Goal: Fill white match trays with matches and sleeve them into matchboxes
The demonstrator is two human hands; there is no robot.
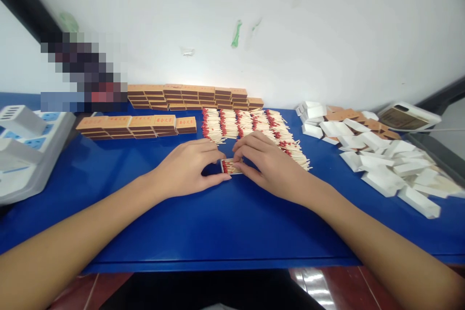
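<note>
A small open matchbox tray (229, 166) filled with red-tipped matches lies on the blue table (218, 223), held between both hands. My left hand (189, 167) curls round its left end with thumb and fingers pinched. My right hand (267, 162) grips its right end, fingers bent over the matches. Just behind the hands, rows of loose red-tipped matches (250, 126) are spread out on the table.
Closed orange matchboxes are stacked in a near row (136, 127) and a far row (192, 97) by the white wall. Several empty white trays (385, 167) are heaped at right, near a white device (409, 116). A white power strip (25, 147) lies at left.
</note>
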